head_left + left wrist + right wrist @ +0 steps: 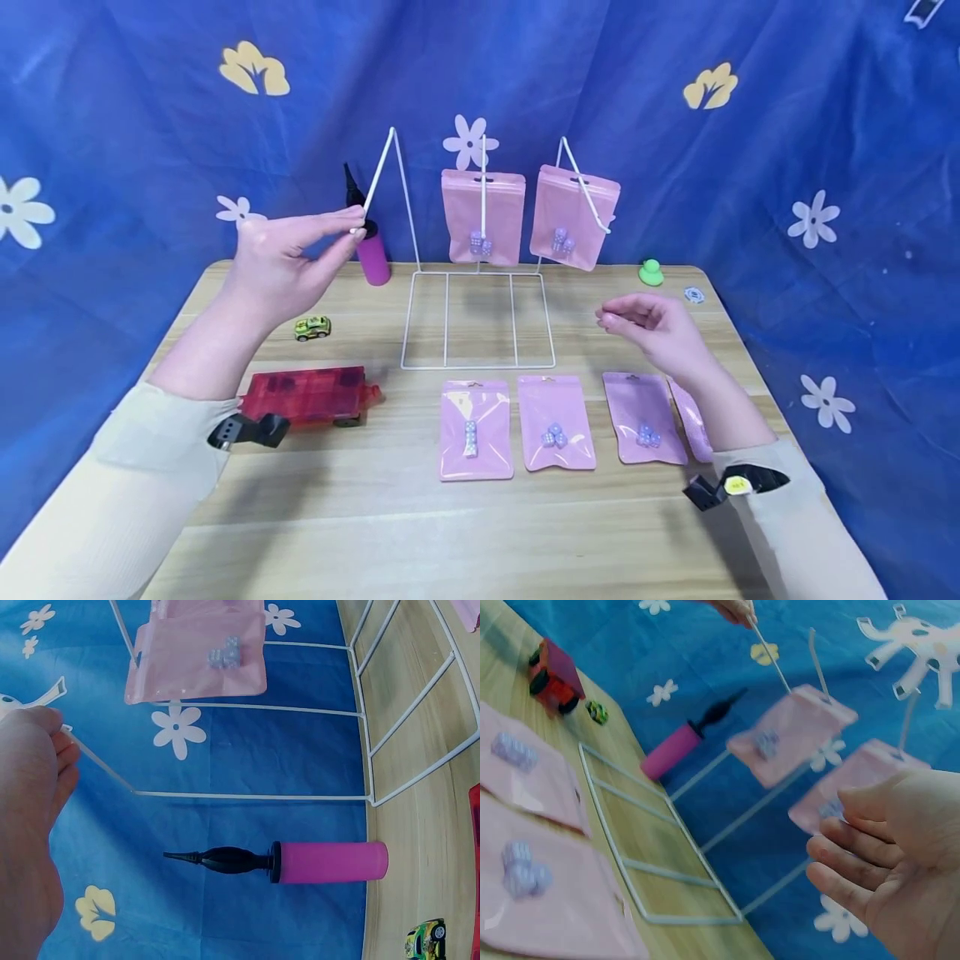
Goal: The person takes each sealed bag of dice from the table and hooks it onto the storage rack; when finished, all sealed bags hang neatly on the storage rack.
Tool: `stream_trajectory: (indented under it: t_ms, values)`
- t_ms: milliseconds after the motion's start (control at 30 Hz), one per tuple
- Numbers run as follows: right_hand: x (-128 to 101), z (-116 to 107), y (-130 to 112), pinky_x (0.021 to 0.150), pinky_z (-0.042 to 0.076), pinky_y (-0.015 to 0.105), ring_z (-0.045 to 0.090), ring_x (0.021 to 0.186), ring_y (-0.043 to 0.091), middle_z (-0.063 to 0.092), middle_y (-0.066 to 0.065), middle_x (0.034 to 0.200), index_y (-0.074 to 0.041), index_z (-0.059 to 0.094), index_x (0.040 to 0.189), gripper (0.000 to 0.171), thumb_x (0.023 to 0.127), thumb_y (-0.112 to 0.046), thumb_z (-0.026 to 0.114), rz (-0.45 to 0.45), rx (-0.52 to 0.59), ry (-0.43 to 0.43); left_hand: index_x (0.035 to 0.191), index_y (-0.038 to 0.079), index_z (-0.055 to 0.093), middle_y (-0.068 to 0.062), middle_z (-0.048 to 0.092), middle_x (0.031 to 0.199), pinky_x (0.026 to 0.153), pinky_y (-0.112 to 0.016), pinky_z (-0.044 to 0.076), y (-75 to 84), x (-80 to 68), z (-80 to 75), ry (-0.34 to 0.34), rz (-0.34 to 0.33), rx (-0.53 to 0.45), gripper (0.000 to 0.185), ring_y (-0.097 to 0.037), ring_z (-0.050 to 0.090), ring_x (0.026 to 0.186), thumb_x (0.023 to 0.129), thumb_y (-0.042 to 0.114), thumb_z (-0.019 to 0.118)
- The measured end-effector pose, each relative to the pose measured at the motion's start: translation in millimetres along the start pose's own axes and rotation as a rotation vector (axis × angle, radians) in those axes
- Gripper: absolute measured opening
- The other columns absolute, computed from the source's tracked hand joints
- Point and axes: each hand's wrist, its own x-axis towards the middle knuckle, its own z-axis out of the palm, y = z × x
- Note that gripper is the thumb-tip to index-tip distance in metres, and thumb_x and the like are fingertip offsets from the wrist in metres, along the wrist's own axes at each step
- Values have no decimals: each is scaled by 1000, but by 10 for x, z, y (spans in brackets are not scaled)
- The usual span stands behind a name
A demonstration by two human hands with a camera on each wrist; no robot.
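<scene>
A white wire rack stands at the back of the table, three prongs rising from it. My left hand pinches the tip of its left prong between thumb and fingers; no bag hangs there. One pink pouch with dice inside hangs from the middle prong, and another pink pouch hangs tilted from the right prong. My right hand hovers right of the rack with loosely bent fingers, holding nothing. Below it lie pink dice pouches, among them one pouch partly beside another at the forearm.
More pink pouches lie before the rack. On the left are a red toy truck, a small green toy car and a pink hand pump. A green rubber duck and a round chip sit at the back right.
</scene>
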Motion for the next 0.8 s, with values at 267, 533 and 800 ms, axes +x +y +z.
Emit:
stream_trajectory:
  t_ms: [267, 533, 800]
  values:
    - [-339, -359, 232, 91, 58, 26, 76, 104, 16, 77, 13, 114, 11, 68, 124, 32, 104, -13, 71, 53, 0, 15, 112, 0, 82, -11, 78, 114, 61, -11, 41, -18, -9, 13, -7, 24, 22, 23, -33, 78, 93, 89, 1, 79]
    - [-637, -663, 432, 90, 56, 20, 76, 103, 11, 78, 4, 114, 12, 64, 128, 37, 105, -16, 70, 121, -34, 55, 110, 0, 83, -10, 78, 113, 75, -3, 42, -13, -22, 27, 3, 1, 1, 22, -34, 78, 94, 89, 1, 80]
    - [-828, -877, 591, 87, 56, 17, 75, 101, 8, 79, -3, 111, 11, 64, 129, 38, 103, -15, 72, 193, -64, 102, 109, 0, 83, -11, 78, 112, 67, -4, 39, -14, 2, 22, 7, -1, 6, 21, -35, 78, 91, 88, 1, 80]
